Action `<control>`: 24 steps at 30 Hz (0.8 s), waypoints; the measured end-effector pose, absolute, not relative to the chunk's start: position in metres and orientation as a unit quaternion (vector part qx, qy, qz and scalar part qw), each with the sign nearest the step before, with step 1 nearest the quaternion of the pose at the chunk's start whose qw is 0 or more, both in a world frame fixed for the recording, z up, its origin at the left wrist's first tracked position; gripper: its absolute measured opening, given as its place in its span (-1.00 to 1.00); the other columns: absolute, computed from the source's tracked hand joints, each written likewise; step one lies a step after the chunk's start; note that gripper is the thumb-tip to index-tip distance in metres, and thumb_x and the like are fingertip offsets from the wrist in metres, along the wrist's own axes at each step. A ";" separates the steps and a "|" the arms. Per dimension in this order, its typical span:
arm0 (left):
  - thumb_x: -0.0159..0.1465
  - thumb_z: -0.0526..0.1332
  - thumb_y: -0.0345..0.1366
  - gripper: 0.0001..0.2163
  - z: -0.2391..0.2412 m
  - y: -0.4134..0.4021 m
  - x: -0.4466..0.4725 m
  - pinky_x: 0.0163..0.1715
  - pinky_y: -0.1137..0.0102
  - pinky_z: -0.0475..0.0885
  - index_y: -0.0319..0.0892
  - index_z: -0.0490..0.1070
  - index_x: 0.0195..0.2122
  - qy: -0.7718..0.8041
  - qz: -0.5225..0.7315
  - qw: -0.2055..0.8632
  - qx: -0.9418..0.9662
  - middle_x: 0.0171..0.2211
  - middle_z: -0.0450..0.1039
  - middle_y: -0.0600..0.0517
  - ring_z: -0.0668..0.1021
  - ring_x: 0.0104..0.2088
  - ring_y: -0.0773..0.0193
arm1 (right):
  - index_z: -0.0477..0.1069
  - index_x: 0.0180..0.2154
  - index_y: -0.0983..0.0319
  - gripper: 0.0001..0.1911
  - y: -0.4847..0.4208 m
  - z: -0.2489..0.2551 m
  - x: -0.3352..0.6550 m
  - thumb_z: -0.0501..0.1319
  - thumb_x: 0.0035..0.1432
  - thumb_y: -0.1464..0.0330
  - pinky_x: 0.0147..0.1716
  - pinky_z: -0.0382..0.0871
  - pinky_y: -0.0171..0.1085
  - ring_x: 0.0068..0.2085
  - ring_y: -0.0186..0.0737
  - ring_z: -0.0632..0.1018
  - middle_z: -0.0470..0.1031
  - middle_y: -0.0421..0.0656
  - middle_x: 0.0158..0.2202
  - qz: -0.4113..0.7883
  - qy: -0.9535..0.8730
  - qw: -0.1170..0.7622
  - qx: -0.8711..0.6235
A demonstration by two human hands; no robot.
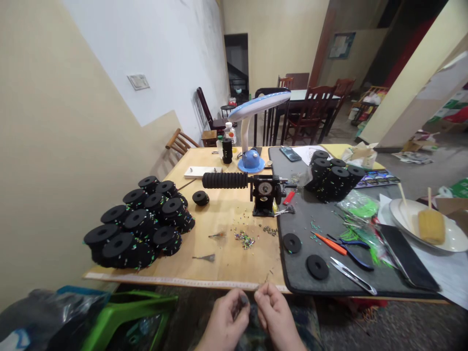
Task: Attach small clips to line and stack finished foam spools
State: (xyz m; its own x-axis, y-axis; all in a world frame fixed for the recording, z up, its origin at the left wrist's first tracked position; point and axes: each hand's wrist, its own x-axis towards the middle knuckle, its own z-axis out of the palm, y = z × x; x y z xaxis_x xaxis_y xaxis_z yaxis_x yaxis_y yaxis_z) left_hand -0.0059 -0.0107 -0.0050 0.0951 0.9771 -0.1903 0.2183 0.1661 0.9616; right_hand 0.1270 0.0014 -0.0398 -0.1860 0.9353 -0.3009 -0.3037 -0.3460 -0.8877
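Facing each other at the bottom centre of the frame, the left hand (228,317) and the right hand (274,311) have fingertips close but apart. The left fingers curl toward the thumb beside a small grey patch, too blurred for us to identify; the right thumb and forefinger press together, a thin brown sliver (266,279) showing at their tips, though we cannot tell whether either hand grips anything. Just above, we find a white printed strip (183,281) along the front edge of a pale wooden table (237,268). At centre lies a loose pile of tiny multicoloured beads (244,240); above it stands a black machine with a round dial (263,195), bearing a row of black foam discs (224,180). Stacked black foam spools (146,226) occupy the left.
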 end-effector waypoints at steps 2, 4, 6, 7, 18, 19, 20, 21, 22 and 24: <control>0.13 0.24 -0.25 -0.85 -0.005 -0.010 -0.006 -0.50 0.51 0.24 -0.19 0.37 -0.51 0.572 0.365 0.512 0.527 -0.60 0.29 0.14 0.33 -0.54 0.34 | 0.18 -0.49 0.17 -0.45 0.001 -0.040 0.127 0.25 -0.04 -0.16 -0.73 -0.20 -0.44 -0.75 -0.51 -0.01 0.03 -0.51 -0.79 0.688 -0.354 0.447 -0.449; 0.13 0.25 -0.23 -0.83 -0.003 -0.009 -0.006 -0.54 0.50 0.19 -0.20 0.39 -0.52 0.578 0.357 0.509 0.528 -0.63 0.27 0.14 0.30 -0.58 0.35 | 0.19 -0.48 0.17 -0.46 0.000 -0.039 0.127 0.24 -0.01 -0.15 -0.71 -0.19 -0.43 -0.74 -0.50 0.00 0.04 -0.50 -0.79 0.694 -0.359 0.440 -0.442; 0.14 0.24 -0.20 -0.81 -0.001 -0.008 -0.006 -0.57 0.50 0.16 -0.21 0.42 -0.52 0.580 0.347 0.502 0.539 -0.65 0.29 0.13 0.28 -0.60 0.36 | 0.20 -0.46 0.18 -0.48 0.000 -0.038 0.128 0.23 0.01 -0.14 -0.70 -0.17 -0.43 -0.72 -0.49 0.01 0.05 -0.49 -0.77 0.698 -0.372 0.430 -0.435; 0.15 0.24 -0.20 -0.80 0.001 -0.008 -0.007 -0.57 0.50 0.16 -0.22 0.44 -0.52 0.581 0.343 0.497 0.546 -0.65 0.32 0.12 0.29 -0.60 0.36 | 0.20 -0.46 0.18 -0.48 0.001 -0.038 0.129 0.22 0.02 -0.13 -0.70 -0.15 -0.43 -0.71 -0.48 0.02 0.07 -0.48 -0.76 0.698 -0.381 0.425 -0.432; 0.32 0.10 -0.21 -0.78 0.009 -0.001 -0.017 -0.34 0.45 0.37 -0.18 0.46 -0.36 0.554 0.377 0.445 0.594 -0.43 0.51 0.00 0.53 -0.37 0.19 | 0.21 -0.58 0.19 -0.80 0.005 -0.016 0.135 0.19 -0.01 0.34 -0.54 0.04 -0.36 -0.53 -0.35 0.19 0.18 -0.33 -0.62 0.602 -0.539 0.358 -0.467; 0.32 0.09 -0.21 -0.78 0.008 0.000 -0.017 -0.32 0.44 0.37 -0.17 0.46 -0.35 0.560 0.380 0.437 0.592 -0.42 0.52 0.00 0.54 -0.36 0.18 | 0.19 -0.59 0.19 -0.82 0.005 -0.016 0.135 0.17 -0.03 0.37 -0.54 0.04 -0.36 -0.54 -0.36 0.19 0.16 -0.34 -0.62 0.589 -0.547 0.361 -0.472; 0.32 0.08 -0.21 -0.78 0.008 0.001 -0.016 -0.31 0.43 0.38 -0.16 0.47 -0.34 0.567 0.384 0.430 0.589 -0.41 0.53 -0.01 0.54 -0.34 0.17 | 0.18 -0.59 0.19 -0.83 0.004 -0.015 0.135 0.15 -0.05 0.40 -0.54 0.03 -0.35 -0.55 -0.36 0.19 0.15 -0.34 -0.63 0.578 -0.554 0.363 -0.476; 0.32 0.08 -0.21 -0.78 0.007 0.002 -0.016 -0.29 0.42 0.38 -0.15 0.47 -0.33 0.574 0.389 0.422 0.585 -0.40 0.54 -0.01 0.55 -0.33 0.15 | 0.18 -0.59 0.18 -0.84 0.004 -0.016 0.136 0.14 -0.06 0.42 -0.55 0.02 -0.35 -0.56 -0.36 0.18 0.13 -0.35 -0.63 0.570 -0.560 0.365 -0.478; 0.31 0.08 -0.21 -0.78 0.007 0.003 -0.017 -0.28 0.41 0.39 -0.15 0.48 -0.33 0.580 0.393 0.415 0.580 -0.39 0.55 -0.02 0.56 -0.32 0.14 | 0.17 -0.60 0.18 -0.84 0.003 -0.017 0.138 0.13 -0.06 0.43 -0.56 0.01 -0.35 -0.56 -0.37 0.17 0.12 -0.36 -0.64 0.564 -0.564 0.365 -0.481; 0.31 0.08 -0.20 -0.77 0.007 0.006 -0.021 -0.26 0.38 0.39 -0.15 0.49 -0.32 0.590 0.403 0.405 0.571 -0.39 0.56 -0.03 0.56 -0.30 0.12 | 0.17 -0.60 0.18 -0.83 0.003 -0.019 0.141 0.13 -0.06 0.44 -0.56 0.01 -0.35 -0.57 -0.37 0.17 0.11 -0.36 -0.65 0.554 -0.566 0.366 -0.488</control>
